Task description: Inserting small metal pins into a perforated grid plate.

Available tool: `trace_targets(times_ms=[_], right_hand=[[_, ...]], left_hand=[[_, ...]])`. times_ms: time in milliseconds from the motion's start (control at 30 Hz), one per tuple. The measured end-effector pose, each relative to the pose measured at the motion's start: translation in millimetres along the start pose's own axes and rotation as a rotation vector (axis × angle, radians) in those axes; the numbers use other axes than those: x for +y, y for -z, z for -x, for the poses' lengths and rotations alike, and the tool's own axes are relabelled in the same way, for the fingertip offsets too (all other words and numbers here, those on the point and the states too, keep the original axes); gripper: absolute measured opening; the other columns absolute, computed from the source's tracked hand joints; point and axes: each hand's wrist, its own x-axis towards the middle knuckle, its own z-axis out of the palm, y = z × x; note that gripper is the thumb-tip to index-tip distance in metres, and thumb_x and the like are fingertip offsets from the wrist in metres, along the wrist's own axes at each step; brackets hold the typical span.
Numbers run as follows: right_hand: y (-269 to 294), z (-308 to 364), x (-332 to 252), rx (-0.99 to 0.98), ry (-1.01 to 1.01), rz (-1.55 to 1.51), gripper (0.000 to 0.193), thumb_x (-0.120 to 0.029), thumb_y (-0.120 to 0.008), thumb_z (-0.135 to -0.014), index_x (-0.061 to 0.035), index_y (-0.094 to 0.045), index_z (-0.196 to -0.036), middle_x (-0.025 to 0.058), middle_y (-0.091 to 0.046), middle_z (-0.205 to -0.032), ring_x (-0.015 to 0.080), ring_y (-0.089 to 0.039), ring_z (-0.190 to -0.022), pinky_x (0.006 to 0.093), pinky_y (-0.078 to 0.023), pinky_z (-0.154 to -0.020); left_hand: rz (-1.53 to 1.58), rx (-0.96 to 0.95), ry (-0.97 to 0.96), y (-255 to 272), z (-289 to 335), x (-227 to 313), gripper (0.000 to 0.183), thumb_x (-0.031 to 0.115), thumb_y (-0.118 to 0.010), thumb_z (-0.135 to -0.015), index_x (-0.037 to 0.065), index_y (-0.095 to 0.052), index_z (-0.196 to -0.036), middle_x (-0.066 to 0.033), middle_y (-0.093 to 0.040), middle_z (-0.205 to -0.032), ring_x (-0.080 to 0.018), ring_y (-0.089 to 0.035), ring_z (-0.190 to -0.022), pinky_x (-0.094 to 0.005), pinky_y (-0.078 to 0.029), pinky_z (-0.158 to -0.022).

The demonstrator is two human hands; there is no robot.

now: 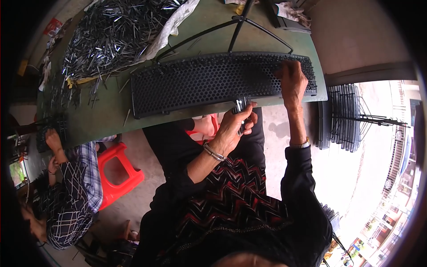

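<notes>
A long, black perforated panel lies on the green table in front of me, its round holes in close rows. Short dark pieces stick up from its far and right-hand parts. Over the panel's right part is my right hand, fingers pinched down at the holes; what they hold, if anything, is hidden. Below the near edge, my left hand is closed round a bundle of thin, shiny dark strips, their ends poking out past the fingers.
A heap of similar dark strips lies on white sacking at the far left. A black metal frame rises behind the panel. Stacked black panels stand at right. Another person works at left near a red stool.
</notes>
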Motion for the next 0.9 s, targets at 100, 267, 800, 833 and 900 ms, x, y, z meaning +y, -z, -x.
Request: trace_targets(times_ms=[100, 267, 800, 833, 900], right_hand=[[-1.6, -0.7, 4.6, 0.011, 0.039, -0.003, 0.004, -0.008, -0.055, -0.091, -0.0045, -0.054, -0.092, 0.0077, -0.066, -0.067, 0.0201, -0.067, -0.061, 0.0304, -0.05, -0.056], [-1.6, -2.0, 6.2, 0.019, 0.075, 0.038, 0.003, -0.007, -0.056, -0.09, -0.0044, -0.055, -0.091, 0.0091, -0.065, -0.068, 0.0206, -0.066, -0.061, 0.0312, -0.05, -0.055], [-10.0, -4.7, -7.9, -0.028, 0.179, 0.243, 0.008, -0.014, -0.062, -0.085, -0.0073, -0.063, -0.091, 0.0095, -0.058, -0.088, 0.0287, -0.06, -0.083, 0.036, -0.048, -0.069], [-12.3, -4.8, -8.5, -0.03, 0.179, 0.242, 0.008, -0.014, -0.062, -0.085, -0.0073, -0.063, -0.091, 0.0095, -0.058, -0.088, 0.0287, -0.06, -0.083, 0.036, -0.048, -0.069], [-17.0, -5.1, -6.4, -0.011, 0.176, 0.296, 0.01, -0.017, -0.063, -0.085, -0.0091, -0.066, -0.091, 0.0082, -0.059, -0.088, 0.0281, -0.061, -0.082, 0.0355, -0.048, -0.07]], left_hand=[[-0.019, -0.004, 0.009, -1.4, 0.3, -0.9, 0.024, 0.023, -0.059, -0.092, 0.003, -0.057, -0.106, -0.0054, -0.058, -0.078, -0.007, -0.046, -0.059, -0.0193, -0.035, -0.05], [-0.051, -0.002, 0.019, 0.0, -1.2, -1.6, 0.024, 0.024, -0.059, -0.093, 0.005, -0.057, -0.107, -0.0072, -0.061, -0.082, -0.0074, -0.047, -0.06, -0.0194, -0.035, -0.05], [-0.086, 0.052, -0.001, -8.9, 2.6, 2.4, 0.019, 0.026, -0.065, -0.088, 0.008, -0.063, -0.094, -0.0083, -0.07, -0.087, -0.0111, -0.059, -0.067, -0.023, -0.041, -0.054], [-0.074, 0.022, -0.014, -8.3, 2.9, 2.8, 0.019, 0.026, -0.066, -0.088, 0.008, -0.063, -0.094, -0.0086, -0.07, -0.087, -0.0113, -0.06, -0.066, -0.0227, -0.041, -0.053], [-0.071, 0.03, -0.016, -9.5, 3.9, 2.7, 0.02, 0.025, -0.066, -0.087, 0.007, -0.063, -0.094, -0.0091, -0.07, -0.087, -0.0115, -0.06, -0.066, -0.0226, -0.041, -0.053]])
